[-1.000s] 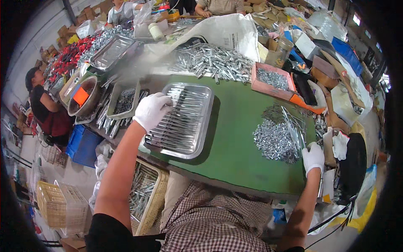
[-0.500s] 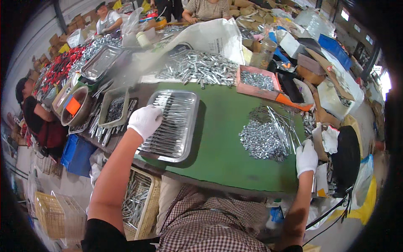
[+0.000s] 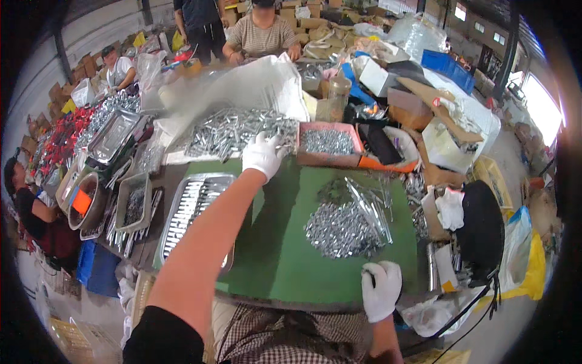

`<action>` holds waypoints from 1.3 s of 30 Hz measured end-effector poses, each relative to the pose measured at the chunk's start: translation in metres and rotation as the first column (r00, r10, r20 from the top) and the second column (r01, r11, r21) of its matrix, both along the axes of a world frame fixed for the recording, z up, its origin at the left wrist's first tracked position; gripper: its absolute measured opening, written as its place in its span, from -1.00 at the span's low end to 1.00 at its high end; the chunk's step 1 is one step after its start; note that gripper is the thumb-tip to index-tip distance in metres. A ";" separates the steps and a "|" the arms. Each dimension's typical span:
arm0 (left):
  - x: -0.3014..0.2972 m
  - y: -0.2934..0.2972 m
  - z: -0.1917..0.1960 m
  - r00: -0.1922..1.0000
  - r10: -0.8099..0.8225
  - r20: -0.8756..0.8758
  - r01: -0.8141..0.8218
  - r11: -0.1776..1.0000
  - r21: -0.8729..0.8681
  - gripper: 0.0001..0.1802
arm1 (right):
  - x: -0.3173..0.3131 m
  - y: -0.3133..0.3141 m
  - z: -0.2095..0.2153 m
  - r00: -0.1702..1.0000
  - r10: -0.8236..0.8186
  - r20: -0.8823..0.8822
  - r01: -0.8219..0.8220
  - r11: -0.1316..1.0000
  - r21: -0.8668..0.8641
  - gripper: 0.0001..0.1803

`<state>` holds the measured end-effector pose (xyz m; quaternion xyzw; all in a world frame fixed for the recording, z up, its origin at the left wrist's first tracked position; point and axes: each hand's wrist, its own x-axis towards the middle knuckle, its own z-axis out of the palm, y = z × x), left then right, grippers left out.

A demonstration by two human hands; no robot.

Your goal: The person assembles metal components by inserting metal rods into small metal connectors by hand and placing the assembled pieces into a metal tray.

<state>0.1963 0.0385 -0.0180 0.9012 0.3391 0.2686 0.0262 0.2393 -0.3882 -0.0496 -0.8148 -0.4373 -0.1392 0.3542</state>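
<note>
My left hand (image 3: 263,159), in a white glove, reaches across the table to the near right edge of a pile of short silver metal tubes (image 3: 233,128). Its fingers are bent in; whatever they grip is too small to make out. Beneath that forearm, partly hidden, is a shiny metal tray (image 3: 229,177) with rows of slim metal rods (image 3: 193,200). My gloved right hand (image 3: 382,290) hovers by the table's front edge with fingers curled, their content unclear. Just beyond it lie a heap of small metal pieces (image 3: 339,232) and several long thin rods (image 3: 370,209).
A pink box (image 3: 327,159) of small metal parts stands beside the tube pile. Plastic tubs (image 3: 134,203) of parts line the left side. A black rounded object (image 3: 483,233) and cluttered cartons border the right. Across the table sits a person (image 3: 262,37); others are farther off.
My left hand has gone from the tray to the tube pile. The right hand has left the table's right edge for the front edge. The whole view has tipped upward.
</note>
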 end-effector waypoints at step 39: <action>-0.087 -0.175 -0.016 0.988 -0.091 0.125 0.054 0.962 0.268 -0.57 | 0.003 -0.008 0.002 0.990 0.107 0.093 -0.122 0.978 0.170 -0.82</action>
